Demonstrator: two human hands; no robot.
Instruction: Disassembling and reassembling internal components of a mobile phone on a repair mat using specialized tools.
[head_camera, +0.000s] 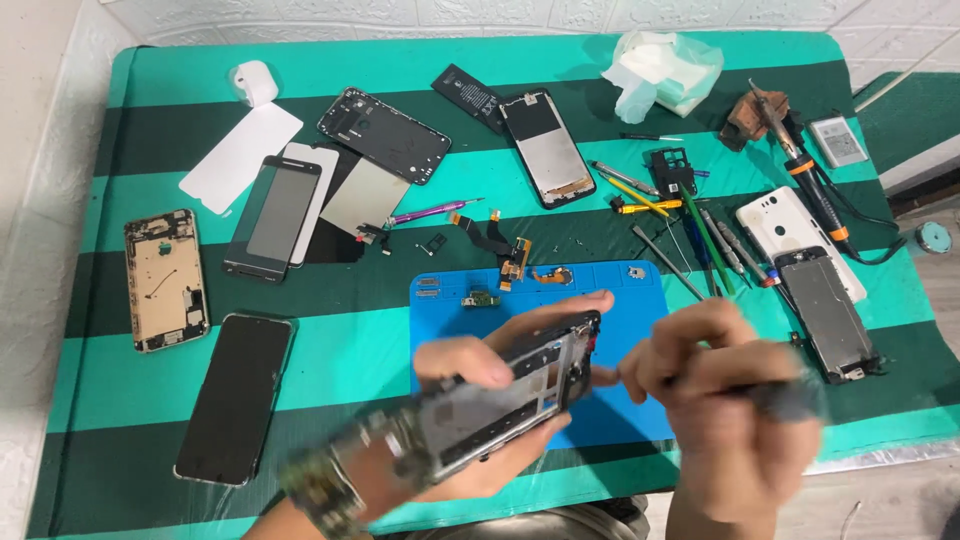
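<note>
Our left hand (480, 400) clamps the phone frame (510, 395) over the blue mat (640, 290); our right hand (720, 390), blurred, pinches a dark tool (790, 395). We'd steady the frame first.

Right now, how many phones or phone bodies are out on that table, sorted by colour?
Black or dark: 5, including the frame gripped by the left hand
Gold: 1
White: 1
Silver-grey: 1
Total: 8
The right hand grips a blurred tool.

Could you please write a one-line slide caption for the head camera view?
Left hand holds an opened phone frame over a blue mat; right hand brings a blurred tool to it.
</note>
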